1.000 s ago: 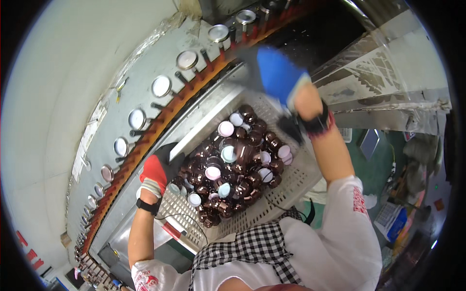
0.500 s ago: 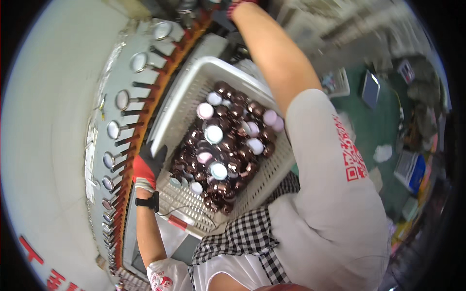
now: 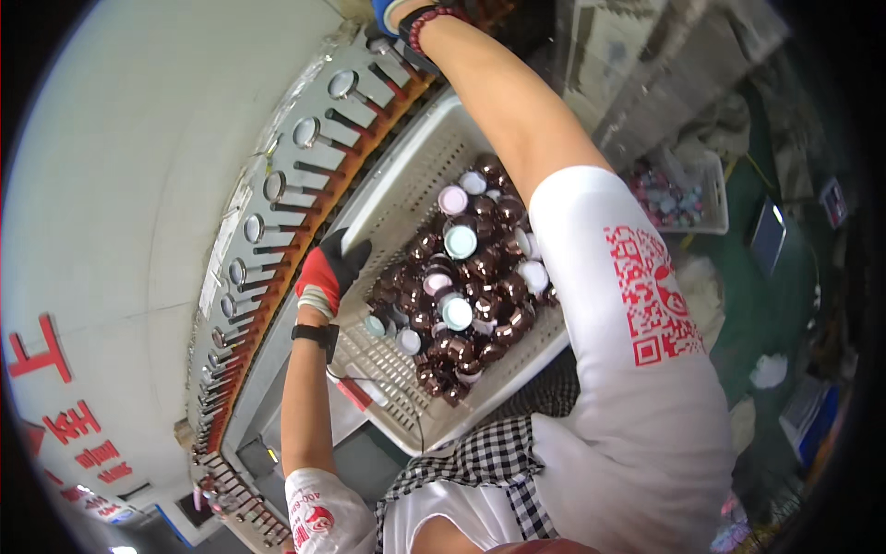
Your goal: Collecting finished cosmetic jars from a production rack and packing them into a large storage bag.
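Note:
My left hand, in a red and dark grey work glove, is closed over the left rim of a white perforated plastic crate. A heap of shiny dark brown rounded pieces fills much of the crate. Some are turned to show flat pale discs, such as a mint one and a pink one. My right arm stretches across the crate's far right side. At the top edge only part of my right hand shows, in a blue glove; its fingers are out of the picture.
Left of the crate runs a curved line of round silvery discs on stems, beside an orange-brown rail. To the right, a white basket holds small coloured pieces. A flat dark-screened device rests on the green surface.
The whole view has shifted, so the crate and my left hand appear farther right. My left hand stays on the rim. Part of my right hand's blue glove now shows at the top.

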A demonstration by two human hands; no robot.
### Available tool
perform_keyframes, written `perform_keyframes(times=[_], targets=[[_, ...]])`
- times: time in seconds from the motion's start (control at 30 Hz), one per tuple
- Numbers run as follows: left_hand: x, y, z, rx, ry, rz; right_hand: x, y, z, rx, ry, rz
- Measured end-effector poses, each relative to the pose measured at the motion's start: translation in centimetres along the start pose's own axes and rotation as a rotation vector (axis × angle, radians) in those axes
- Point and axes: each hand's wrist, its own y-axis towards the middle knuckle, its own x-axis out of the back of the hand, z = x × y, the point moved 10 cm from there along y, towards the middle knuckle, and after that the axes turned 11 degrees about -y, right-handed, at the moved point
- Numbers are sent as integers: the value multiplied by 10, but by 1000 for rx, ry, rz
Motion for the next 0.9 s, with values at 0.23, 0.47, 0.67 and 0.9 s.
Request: perform_keyframes(times=[0.23,0.47,0.67,0.9], targets=[[-19,23,-40,45,-11,171,-50,1,-73,91,361,-77],[-31,29,-26,6,26,144,-12,-175,-26,499,495,-22],[-35,40,-78,-101,-8,83,-68,-26,-142,-90,475,-159],[-3,20,-22,-188,-32,81,-31,-171,3,465,623,-26]])
